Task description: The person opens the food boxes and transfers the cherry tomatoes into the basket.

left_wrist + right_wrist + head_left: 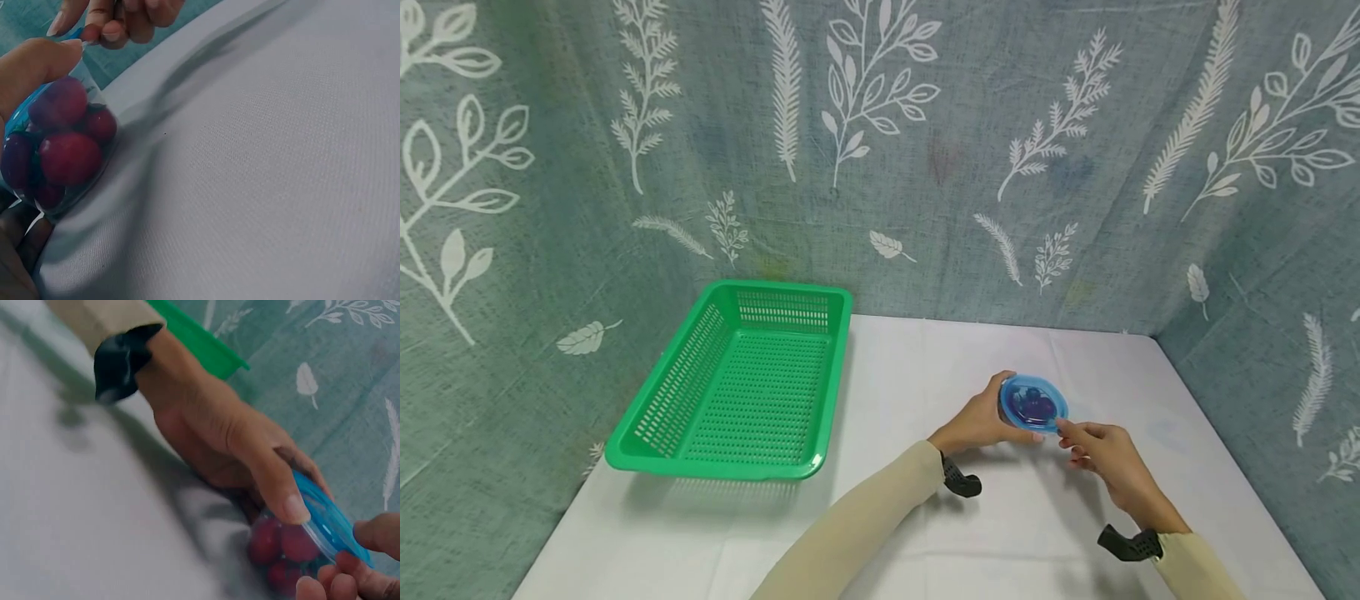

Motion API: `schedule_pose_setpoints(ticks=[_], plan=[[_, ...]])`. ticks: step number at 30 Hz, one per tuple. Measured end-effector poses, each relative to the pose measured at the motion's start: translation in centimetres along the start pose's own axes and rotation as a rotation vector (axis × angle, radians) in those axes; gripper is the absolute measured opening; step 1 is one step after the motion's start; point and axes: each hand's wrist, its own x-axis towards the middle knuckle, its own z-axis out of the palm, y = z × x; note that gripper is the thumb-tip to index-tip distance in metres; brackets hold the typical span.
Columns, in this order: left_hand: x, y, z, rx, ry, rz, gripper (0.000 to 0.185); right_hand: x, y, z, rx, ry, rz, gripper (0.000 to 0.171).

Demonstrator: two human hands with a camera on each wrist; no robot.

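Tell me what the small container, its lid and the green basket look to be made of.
Container: clear plastic, probably; the red-purple round fruit shows through its wall.
Lid: translucent blue plastic, smooth, slightly glossy.
Green basket: rigid moulded plastic, slotted walls and perforated floor.

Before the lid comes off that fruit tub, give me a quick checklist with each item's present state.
1. Left hand grips the tub: ok, fingers wrap its side.
2. Right hand on the lid: ok, fingertips pinch its near edge.
3. Lid seated: cannot tell whether the edge has lifted.
4. Tub on the table: ok, though tilted in the left wrist view.
5. Fruit inside: ok, none spilled.
6. Basket apart from the hands: ok, off to the left.
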Motion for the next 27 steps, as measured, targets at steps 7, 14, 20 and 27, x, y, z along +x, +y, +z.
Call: schedule_pose_setpoints(ticks=[7,14,20,27], plan=[[0.1,-0.1,-0.2,-0.011,0.000,0.009,0.115,0.2,-0.6,0.4,0.058,0.007,0.061,0.064],[0.3,0.0,-0.4,-0.027,0.019,0.004,0.114,0.4,-1.3,0.6,0.099,-0.008,0.065,0.055],[0.3,0.1,-0.1,-0.031,0.036,0.019,0.113,0.6,-1.3,0.6,0.232,-0.007,0.117,0.038],[0.5,0.4,-0.1,-0.021,0.034,0.063,0.106,0.7,-2.7,0.2,0.359,-0.053,0.111,0.025]])
